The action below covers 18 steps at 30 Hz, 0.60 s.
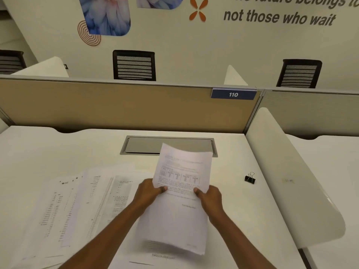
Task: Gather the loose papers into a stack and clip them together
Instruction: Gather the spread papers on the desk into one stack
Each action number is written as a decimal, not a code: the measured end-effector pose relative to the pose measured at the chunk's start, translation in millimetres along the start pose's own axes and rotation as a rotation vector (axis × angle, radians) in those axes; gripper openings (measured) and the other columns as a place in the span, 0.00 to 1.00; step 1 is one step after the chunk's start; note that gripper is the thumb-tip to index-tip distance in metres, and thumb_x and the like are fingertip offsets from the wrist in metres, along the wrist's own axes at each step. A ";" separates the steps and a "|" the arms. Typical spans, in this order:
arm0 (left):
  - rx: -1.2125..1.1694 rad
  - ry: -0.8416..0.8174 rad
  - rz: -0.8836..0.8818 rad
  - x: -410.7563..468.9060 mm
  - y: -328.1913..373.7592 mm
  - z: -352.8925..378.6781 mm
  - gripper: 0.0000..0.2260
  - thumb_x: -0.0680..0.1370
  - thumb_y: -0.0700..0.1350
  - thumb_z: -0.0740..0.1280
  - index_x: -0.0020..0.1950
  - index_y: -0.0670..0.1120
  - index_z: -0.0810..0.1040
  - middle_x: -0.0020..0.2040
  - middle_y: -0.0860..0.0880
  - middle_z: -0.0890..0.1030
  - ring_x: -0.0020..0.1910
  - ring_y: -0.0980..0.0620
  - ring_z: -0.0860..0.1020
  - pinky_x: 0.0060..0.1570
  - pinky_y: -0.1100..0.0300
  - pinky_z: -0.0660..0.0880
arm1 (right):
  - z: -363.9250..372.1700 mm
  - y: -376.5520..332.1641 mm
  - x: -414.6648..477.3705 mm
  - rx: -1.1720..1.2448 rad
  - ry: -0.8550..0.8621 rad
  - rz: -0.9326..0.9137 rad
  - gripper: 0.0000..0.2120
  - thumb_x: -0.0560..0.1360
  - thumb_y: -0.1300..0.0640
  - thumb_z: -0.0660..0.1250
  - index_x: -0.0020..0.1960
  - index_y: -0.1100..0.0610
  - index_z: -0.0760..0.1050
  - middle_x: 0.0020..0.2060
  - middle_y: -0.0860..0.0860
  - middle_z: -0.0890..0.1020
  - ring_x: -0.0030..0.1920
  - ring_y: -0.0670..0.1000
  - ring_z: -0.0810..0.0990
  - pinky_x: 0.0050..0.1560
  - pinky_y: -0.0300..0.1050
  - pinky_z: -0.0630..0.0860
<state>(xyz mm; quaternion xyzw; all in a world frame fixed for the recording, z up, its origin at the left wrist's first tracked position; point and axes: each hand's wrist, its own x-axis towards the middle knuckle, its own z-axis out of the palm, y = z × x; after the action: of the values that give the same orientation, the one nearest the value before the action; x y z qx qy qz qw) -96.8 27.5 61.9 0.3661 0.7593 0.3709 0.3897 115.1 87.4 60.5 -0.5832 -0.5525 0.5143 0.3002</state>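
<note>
Loose papers: a held sheaf [180, 193] is pinched at both side edges, left hand [148, 193] and right hand [208, 199], lifted over the desk [233, 220]. Top edge curls. More sheets [77, 206] fanned at left, binder clip [250, 178] well apart right. Risk: thumb-only grip lets pages slide askew; reaching left could scatter the fan.

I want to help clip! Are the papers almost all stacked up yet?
Not yet. Both hands, left hand and right hand, hold some sheets above the desk. More loose papers lie spread to the left. The binder clip sits unused on the right.
</note>
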 end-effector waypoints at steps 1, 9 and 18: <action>0.048 -0.010 -0.038 0.4 -9.9 1.5 0.16 0.71 0.51 0.74 0.55 0.47 0.82 0.52 0.47 0.84 0.46 0.49 0.83 0.44 0.57 0.80 | 5.1 5.5 -2.3 -0.046 0.004 0.027 0.12 0.73 0.57 0.70 0.56 0.58 0.80 0.51 0.53 0.84 0.44 0.51 0.82 0.45 0.42 0.78; 0.481 0.058 -0.141 -2.7 -54.0 15.5 0.15 0.74 0.55 0.67 0.54 0.47 0.77 0.55 0.49 0.82 0.52 0.47 0.80 0.50 0.56 0.76 | 40.8 35.0 -4.6 -0.599 0.093 0.237 0.18 0.74 0.46 0.65 0.56 0.58 0.76 0.54 0.55 0.79 0.59 0.58 0.73 0.54 0.51 0.76; 0.688 0.080 -0.220 -3.5 -51.7 36.0 0.20 0.74 0.58 0.63 0.59 0.46 0.71 0.60 0.44 0.72 0.60 0.44 0.71 0.55 0.53 0.73 | 55.3 34.0 -6.6 -0.651 0.113 0.329 0.12 0.76 0.56 0.59 0.55 0.60 0.74 0.56 0.58 0.72 0.61 0.59 0.66 0.49 0.50 0.71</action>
<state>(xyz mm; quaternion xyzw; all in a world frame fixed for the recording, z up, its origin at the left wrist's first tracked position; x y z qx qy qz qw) -78.0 10.9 4.0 0.3773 0.8890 0.0638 0.2515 75.9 61.9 14.9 -0.7568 -0.5685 0.3197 0.0421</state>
